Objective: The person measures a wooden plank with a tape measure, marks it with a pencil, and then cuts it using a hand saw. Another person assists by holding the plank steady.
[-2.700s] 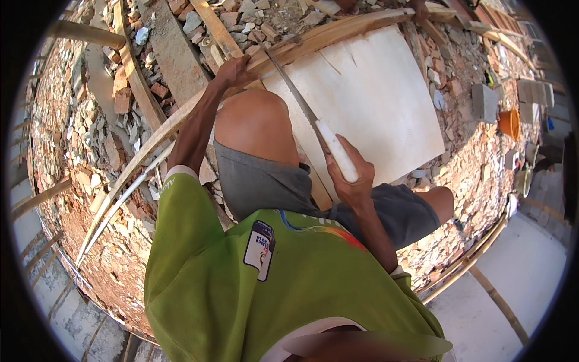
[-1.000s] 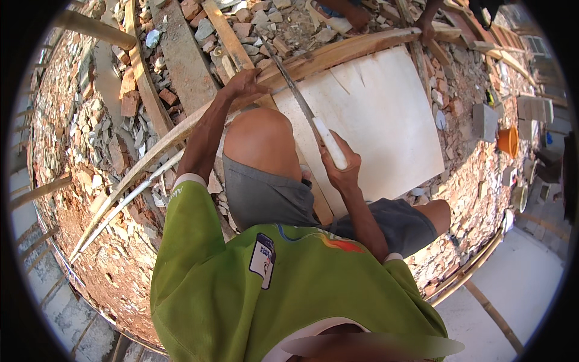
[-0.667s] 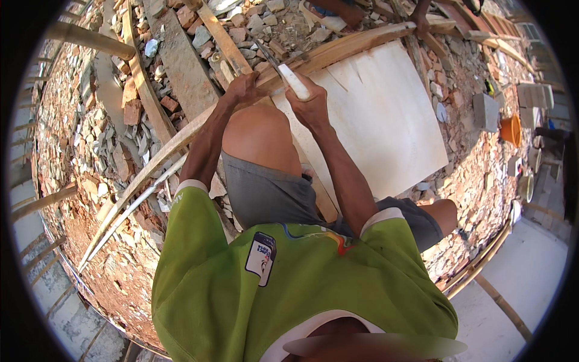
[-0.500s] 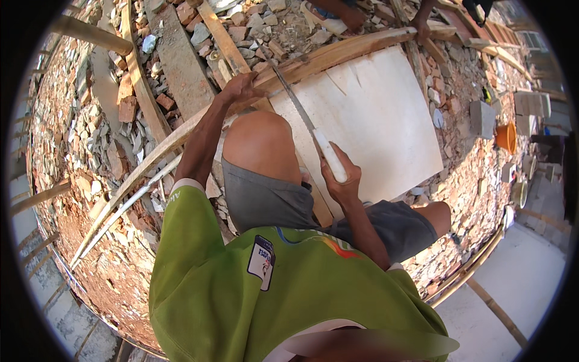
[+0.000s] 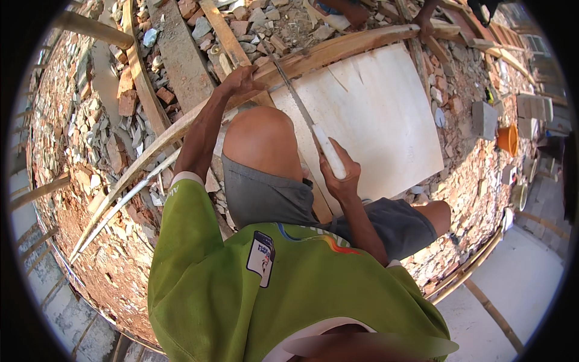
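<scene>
My left hand (image 5: pixel 240 81) is closed on a long wooden beam (image 5: pixel 347 52) beside my raised bare knee, with its fingers curled near the saw. My right hand (image 5: pixel 341 174) grips the white handle of a hand saw (image 5: pixel 291 87), whose toothed blade crosses the beam and reaches beyond its far side. Beneath the saw, to the right of my knee, lies a pale square board (image 5: pixel 386 123).
A co-worker's hand (image 5: pixel 423 26) touches the beam's right part; another hand (image 5: pixel 357 17) is at top. Broken brick (image 5: pixel 128 102) and rubble surround me, with planks (image 5: pixel 223 33), grey blocks (image 5: pixel 484 119), an orange bucket (image 5: pixel 508 140) and a pale pipe (image 5: pixel 129 208) among them.
My right hand slid the saw forward close to my left hand, then drew it back toward my body; it has since edged slightly forward. My left hand stays on the beam.
</scene>
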`<control>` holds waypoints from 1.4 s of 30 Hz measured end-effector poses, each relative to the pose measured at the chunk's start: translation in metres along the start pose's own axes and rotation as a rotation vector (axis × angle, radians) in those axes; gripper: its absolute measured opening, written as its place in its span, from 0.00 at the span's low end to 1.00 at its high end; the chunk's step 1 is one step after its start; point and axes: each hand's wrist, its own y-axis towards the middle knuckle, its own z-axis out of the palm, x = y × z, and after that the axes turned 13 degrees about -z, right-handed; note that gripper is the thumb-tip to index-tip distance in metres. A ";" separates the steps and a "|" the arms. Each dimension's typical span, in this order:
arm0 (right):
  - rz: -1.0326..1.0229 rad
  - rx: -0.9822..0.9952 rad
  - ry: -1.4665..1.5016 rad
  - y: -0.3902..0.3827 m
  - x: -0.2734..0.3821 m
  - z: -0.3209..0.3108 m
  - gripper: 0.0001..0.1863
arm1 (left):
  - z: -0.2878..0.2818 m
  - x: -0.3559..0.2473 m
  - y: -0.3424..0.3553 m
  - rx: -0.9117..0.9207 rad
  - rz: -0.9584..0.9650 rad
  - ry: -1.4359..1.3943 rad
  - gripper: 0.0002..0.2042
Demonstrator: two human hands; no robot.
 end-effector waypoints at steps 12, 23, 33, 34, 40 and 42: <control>-0.070 0.012 0.049 0.108 -0.024 0.059 0.22 | -0.004 -0.025 -0.007 -0.055 -0.028 0.074 0.41; -0.151 -0.031 0.011 0.071 -0.028 0.039 0.21 | -0.012 -0.035 -0.021 0.011 -0.114 0.097 0.41; -0.019 0.059 -0.034 -0.075 0.043 -0.065 0.23 | 0.033 0.023 0.011 0.008 -0.029 -0.188 0.38; -0.064 0.069 -0.049 -0.054 0.045 -0.059 0.23 | -0.007 -0.021 -0.021 0.040 -0.095 0.111 0.38; -0.151 -0.009 -0.010 0.116 -0.033 0.063 0.22 | -0.007 -0.023 -0.007 -0.048 -0.045 0.072 0.38; -0.054 0.057 -0.014 0.099 -0.024 0.053 0.20 | 0.008 -0.008 -0.010 -0.084 0.053 0.014 0.39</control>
